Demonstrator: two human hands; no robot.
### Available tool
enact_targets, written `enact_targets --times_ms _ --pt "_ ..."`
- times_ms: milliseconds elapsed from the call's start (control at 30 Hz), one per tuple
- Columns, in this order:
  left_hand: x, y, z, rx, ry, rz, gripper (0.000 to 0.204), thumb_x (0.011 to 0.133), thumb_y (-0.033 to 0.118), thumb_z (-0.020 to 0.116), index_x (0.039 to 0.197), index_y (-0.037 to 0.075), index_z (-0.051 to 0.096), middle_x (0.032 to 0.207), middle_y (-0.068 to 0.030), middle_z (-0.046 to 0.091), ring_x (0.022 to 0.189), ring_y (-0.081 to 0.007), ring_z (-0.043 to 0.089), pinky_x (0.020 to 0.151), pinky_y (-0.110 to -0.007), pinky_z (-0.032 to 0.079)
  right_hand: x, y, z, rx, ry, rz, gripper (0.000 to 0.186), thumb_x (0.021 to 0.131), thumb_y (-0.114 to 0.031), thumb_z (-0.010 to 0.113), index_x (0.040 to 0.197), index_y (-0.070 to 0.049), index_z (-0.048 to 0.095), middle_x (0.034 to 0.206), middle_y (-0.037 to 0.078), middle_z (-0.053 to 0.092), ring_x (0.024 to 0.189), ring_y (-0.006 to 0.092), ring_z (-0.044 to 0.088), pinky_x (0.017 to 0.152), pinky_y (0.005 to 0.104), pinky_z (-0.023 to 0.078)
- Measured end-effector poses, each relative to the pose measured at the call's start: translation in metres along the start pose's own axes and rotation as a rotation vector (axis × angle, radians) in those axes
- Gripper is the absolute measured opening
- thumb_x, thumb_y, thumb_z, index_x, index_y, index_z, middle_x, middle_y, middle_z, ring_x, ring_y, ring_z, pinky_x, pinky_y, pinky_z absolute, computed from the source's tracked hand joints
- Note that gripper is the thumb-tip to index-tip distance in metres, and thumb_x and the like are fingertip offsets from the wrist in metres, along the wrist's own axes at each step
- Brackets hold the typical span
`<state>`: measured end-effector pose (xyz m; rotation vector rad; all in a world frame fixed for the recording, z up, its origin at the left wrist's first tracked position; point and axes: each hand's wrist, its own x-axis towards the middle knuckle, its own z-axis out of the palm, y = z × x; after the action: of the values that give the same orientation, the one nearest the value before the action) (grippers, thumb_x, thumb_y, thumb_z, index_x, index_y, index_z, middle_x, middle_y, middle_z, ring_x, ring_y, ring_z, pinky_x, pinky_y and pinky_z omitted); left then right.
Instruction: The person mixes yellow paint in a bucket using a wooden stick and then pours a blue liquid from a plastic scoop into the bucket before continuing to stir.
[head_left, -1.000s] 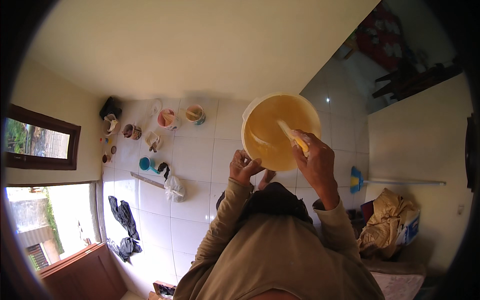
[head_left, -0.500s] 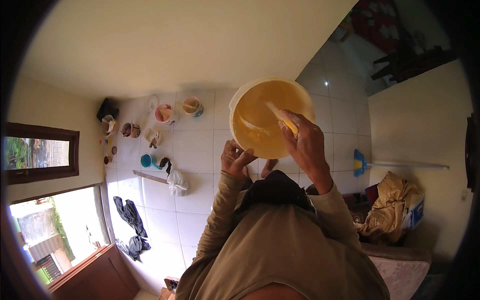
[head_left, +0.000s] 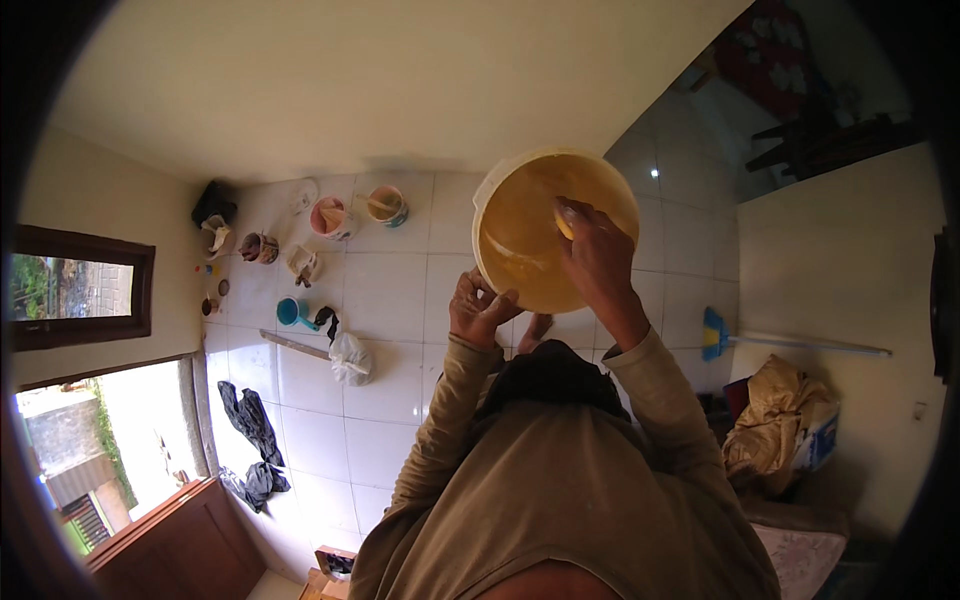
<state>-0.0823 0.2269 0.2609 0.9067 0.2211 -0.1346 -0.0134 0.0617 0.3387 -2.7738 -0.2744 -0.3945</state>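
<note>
A wide off-white bucket [head_left: 484, 238] is held up in front of me, its mouth tilted toward me. Yellowish residue coats its inner wall, with a whitish streak low on the inside. My left hand [head_left: 482, 308] grips the near-left rim, thumb toward the inside. Reaching over the opening, my right hand [head_left: 597, 248] is closed round a yellow-handled tool [head_left: 564, 224]. The tool's working end points into the bucket; my fingers and the handle mostly hide it, so its exact kind is unclear.
Small paint pails [head_left: 387, 206] and containers stand on the tiled floor along the left wall. Near them lie a teal dipper [head_left: 293, 312], a white plastic bag [head_left: 349, 360] and dark cloth [head_left: 252, 425]. A blue broom [head_left: 714, 334] and piled gold fabric [head_left: 775, 410] are at right.
My right hand has shifted up and left with the tool, hiding more of it. The bucket has moved slightly right and up, my left hand still on its rim.
</note>
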Motion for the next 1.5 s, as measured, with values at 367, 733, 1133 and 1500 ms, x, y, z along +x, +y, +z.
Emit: enact_targets --times_ms 367,733,1133,1500 --pt "0.004 0.002 -0.006 -0.007 -0.025 0.004 0.025 0.082 0.002 0.066 0.098 0.000 0.047 0.093 -0.0133 0.061 0.084 -0.0236 0.066 0.076 -0.039 0.060 -0.003 0.005 0.019 -0.037 -0.216 -0.249 0.035 0.079 -0.008 0.058 0.112 -0.014 0.065 0.106 0.003 0.066 0.087 0.0234 0.065 0.070 0.0368 0.056" --pt "0.007 0.005 -0.014 -0.004 -0.050 -0.023 0.026 0.082 -0.002 0.064 0.100 0.000 0.044 0.098 -0.0130 0.059 0.092 -0.0208 0.063 0.078 -0.036 0.060 0.008 -0.009 0.032 -0.008 -0.213 -0.297 0.036 0.078 -0.003 0.058 0.112 -0.013 0.067 0.114 0.004 0.066 0.094 0.0227 0.065 0.080 0.0323 0.054" --pt "0.003 0.001 -0.018 -0.024 -0.013 -0.013 0.027 0.081 -0.002 0.066 0.096 0.000 0.044 0.098 -0.0122 0.058 0.092 -0.0199 0.062 0.076 -0.037 0.060 0.017 0.003 0.031 -0.123 -0.114 -0.306 0.033 0.077 -0.008 0.060 0.110 -0.008 0.063 0.095 0.007 0.066 0.082 0.0261 0.066 0.067 0.0351 0.055" --pt "-0.003 0.013 -0.036 0.003 0.052 0.024 0.031 0.080 -0.001 0.067 0.101 0.000 0.045 0.101 -0.0119 0.057 0.095 -0.0192 0.061 0.076 -0.034 0.060 0.002 -0.008 0.021 0.021 -0.153 -0.227 0.034 0.078 -0.009 0.062 0.112 -0.009 0.064 0.100 0.010 0.067 0.087 0.0260 0.065 0.075 0.0357 0.054"
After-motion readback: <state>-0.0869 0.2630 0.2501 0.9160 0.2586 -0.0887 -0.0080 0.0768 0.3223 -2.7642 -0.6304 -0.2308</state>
